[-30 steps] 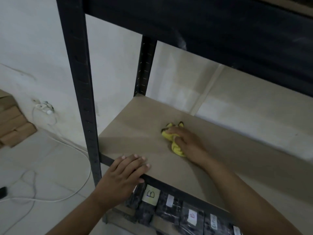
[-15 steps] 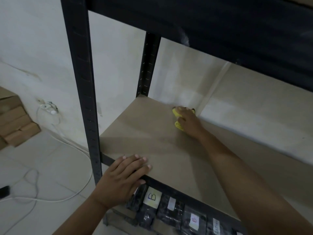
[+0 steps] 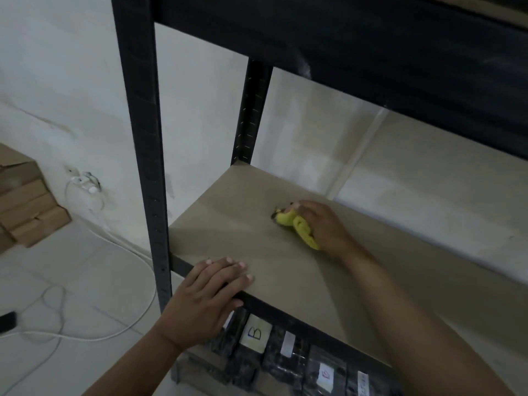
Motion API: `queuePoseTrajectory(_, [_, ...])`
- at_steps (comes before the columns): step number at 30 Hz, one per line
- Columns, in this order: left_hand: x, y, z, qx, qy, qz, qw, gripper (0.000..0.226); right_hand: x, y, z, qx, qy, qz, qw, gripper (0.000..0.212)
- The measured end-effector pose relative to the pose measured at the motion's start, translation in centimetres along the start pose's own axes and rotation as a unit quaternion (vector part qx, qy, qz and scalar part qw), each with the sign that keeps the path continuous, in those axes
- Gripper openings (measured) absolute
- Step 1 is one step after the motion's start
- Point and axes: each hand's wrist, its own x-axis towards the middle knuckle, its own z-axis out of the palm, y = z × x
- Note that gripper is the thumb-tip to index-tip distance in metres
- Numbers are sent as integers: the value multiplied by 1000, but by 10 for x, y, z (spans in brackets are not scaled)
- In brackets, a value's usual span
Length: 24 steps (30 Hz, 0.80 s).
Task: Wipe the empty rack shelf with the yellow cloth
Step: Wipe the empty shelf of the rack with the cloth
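The empty rack shelf (image 3: 228,224) is a bare tan board in a black metal frame. A bunched yellow cloth (image 3: 297,227) lies on it toward the back middle, and my right hand (image 3: 323,227) grips the cloth and presses it down on the board. My left hand (image 3: 208,301) rests flat over the shelf's front edge near the left post, fingers straight, holding nothing. A faint wiped patch shows just behind the cloth.
A black front post (image 3: 143,167) and a rear post (image 3: 251,115) stand left of the shelf, with a dark upper shelf (image 3: 343,47) overhead. Labelled dark packets (image 3: 257,335) fill the shelf below. White cables (image 3: 85,335) and cardboard boxes (image 3: 25,207) lie on the floor at left.
My right hand has pulled the cloth back from the shelf's rear edge toward the middle, after pushing it out there. My left hand has stayed on the front edge.
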Motion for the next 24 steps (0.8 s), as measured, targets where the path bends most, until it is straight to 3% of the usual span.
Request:
queuePoseTrajectory(3, [1,2,-1,-4,-9,-8,1000,36,20,-1,-28,32,118,27,992,25])
queuePoseTrajectory(5, [0,3,-1,-6,-14,-10,1000,36,43,7,-38,-1,146,56,988,31])
queuePoseTrajectory(8, [0,4,0,-3,-14,-12,1000,35,79,27,-26,-55,77,117,989,41])
queuePoseTrajectory(10, [0,4,0,-4,-12,-16,1000,35,96,37,-9,-214,8,130,968,49])
queuePoseTrajectory(13, [-1,4,2,1,3,-12,1000,33,96,38,4,-330,17,75,941,42])
queuePoseTrajectory(16, [-4,6,5,1,13,-10,1000,32,73,41,2,-287,-3,14,958,41])
queuePoseTrajectory(19, [-2,5,7,2,14,-6,1000,32,31,28,13,-139,-33,-24,989,42])
queuePoseTrajectory(24, [-2,1,5,-9,-18,3,1000,34,-47,-6,27,18,-78,2,997,37])
